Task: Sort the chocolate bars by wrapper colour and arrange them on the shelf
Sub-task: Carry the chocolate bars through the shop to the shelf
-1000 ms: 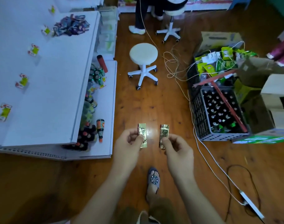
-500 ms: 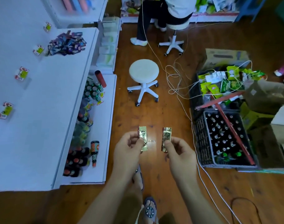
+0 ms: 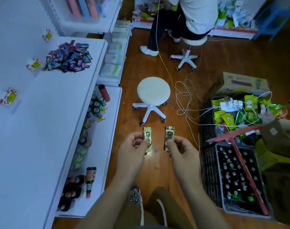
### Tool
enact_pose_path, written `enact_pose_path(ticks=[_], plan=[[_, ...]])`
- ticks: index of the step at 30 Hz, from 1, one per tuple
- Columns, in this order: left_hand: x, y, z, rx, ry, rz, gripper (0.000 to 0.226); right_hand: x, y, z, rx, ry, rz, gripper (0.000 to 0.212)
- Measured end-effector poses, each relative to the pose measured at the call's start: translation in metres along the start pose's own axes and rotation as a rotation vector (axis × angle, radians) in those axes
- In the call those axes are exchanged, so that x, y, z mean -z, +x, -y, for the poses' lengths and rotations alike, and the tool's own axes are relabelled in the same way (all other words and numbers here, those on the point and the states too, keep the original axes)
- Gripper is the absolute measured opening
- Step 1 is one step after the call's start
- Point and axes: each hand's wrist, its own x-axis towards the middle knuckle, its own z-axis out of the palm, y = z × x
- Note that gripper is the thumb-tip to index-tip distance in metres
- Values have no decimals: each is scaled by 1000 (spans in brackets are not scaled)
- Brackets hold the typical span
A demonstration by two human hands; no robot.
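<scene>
Head view looks down over both hands, held side by side above the brown wooden floor (image 3: pixel 137 80) and apart from each other. At the centre, the left hand (image 3: pixel 132 151) pinches a gold foil-wrapped chocolate bar (image 3: pixel 148 138) between thumb and curled fingers, the bar upright with dark lettering facing the camera. Just beside it toward three o'clock, the right hand (image 3: pixel 182 152) pinches a second gold foil-wrapped chocolate bar (image 3: pixel 169 138) in the same upright way; the two bars do not touch. At ten o'clock a heap of purple and blue wrapped chocolate bars (image 3: pixel 69 57) lies on the white shelf (image 3: pixel 46 126), near small green and red price tags (image 3: pixel 33 64) on the shelf's back panel. At twelve o'clock stands a round white cushioned stool on castors (image 3: pixel 153 100), and beyond it another person sits on a second white stool (image 3: pixel 184 58). At four o'clock a dark plastic crate filled with bottles (image 3: pixel 236 180) rests on the floor, with thin pale cables (image 3: pixel 187 103) looping between the stool and the crate.
</scene>
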Motion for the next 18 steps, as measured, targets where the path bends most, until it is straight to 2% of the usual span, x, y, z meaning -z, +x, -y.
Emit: enact_pose_path(ticks=[7,18], plan=[[-25,93,-28,41,2,-44,14,-27,100,12,-53,25,34,11],[-68,245,-113,55,-79,-222,11,-65,293,70,20,44,193,10]])
